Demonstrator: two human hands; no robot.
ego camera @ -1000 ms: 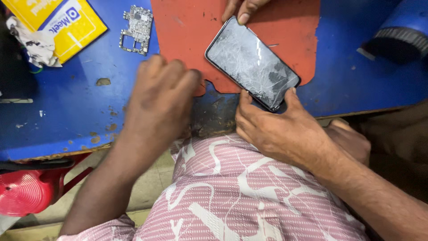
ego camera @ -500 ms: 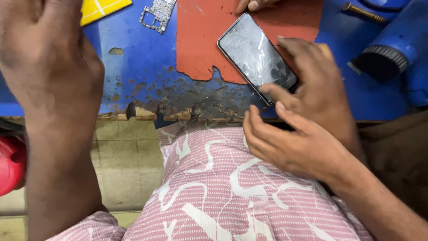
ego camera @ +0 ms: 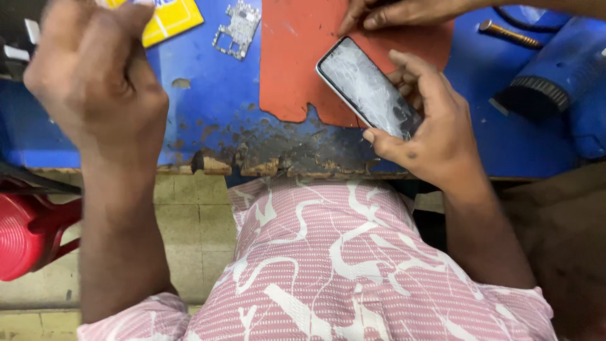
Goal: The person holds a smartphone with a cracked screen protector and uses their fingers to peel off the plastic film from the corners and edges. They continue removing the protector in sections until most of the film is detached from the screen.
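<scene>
My right hand (ego camera: 435, 126) grips a smartphone (ego camera: 367, 88) with a cracked dark screen, holding it tilted over the edge of an orange mat (ego camera: 303, 63) on the blue worktable (ego camera: 208, 113). My left hand (ego camera: 95, 76) is raised at the left above the table, fingers curled in a loose fist; I cannot see anything in it. Another person's hand (ego camera: 391, 12) rests its fingertips on the far edge of the orange mat, just beyond the phone.
A small metal frame part (ego camera: 235, 28) lies on the table beside a yellow box (ego camera: 170, 19). A blue heat gun (ego camera: 562, 76) lies at the right. A red stool (ego camera: 28, 233) stands low left. The table's front edge is chipped and worn.
My left hand has lifted off the table edge and swung up to the left. My right hand has closed around the phone and pulled it slightly nearer.
</scene>
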